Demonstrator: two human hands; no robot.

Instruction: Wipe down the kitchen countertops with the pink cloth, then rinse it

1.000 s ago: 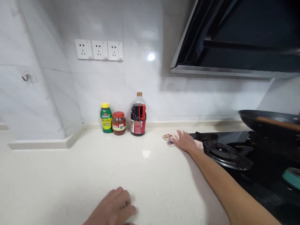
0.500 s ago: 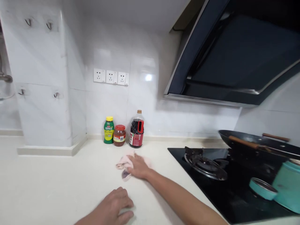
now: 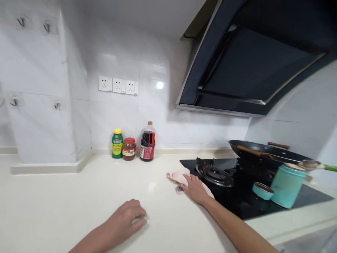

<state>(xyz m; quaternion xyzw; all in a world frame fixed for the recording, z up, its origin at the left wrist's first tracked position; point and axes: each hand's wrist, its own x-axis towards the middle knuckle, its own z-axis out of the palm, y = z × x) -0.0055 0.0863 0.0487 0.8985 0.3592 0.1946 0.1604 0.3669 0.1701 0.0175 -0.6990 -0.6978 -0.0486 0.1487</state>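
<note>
My right hand (image 3: 195, 189) presses down on a pale pink cloth (image 3: 181, 174), which lies partly on the white countertop (image 3: 86, 203) and partly over the edge of the black stove (image 3: 244, 207). A small dark patch shows on the cloth by my thumb. My left hand (image 3: 130, 215) holds nothing; it rests at or just over the counter, fingers loosely curled and thumb apart. Against the wall stand a green bottle with a yellow cap (image 3: 117, 144), a red-lidded jar (image 3: 129, 150) and a dark sauce bottle with a red handle (image 3: 147, 142).
A burner (image 3: 214, 174) sits on the stove beyond the cloth. A black wok (image 3: 258, 149) with wooden handles stands at the back right. Nearer are a turquoise canister (image 3: 287, 186) and its round lid (image 3: 262, 191). A dark range hood (image 3: 252, 63) hangs above.
My right hand has slid the cloth rightward across the counter to the stove's edge. My left hand has barely moved. The view has turned somewhat to the right.
</note>
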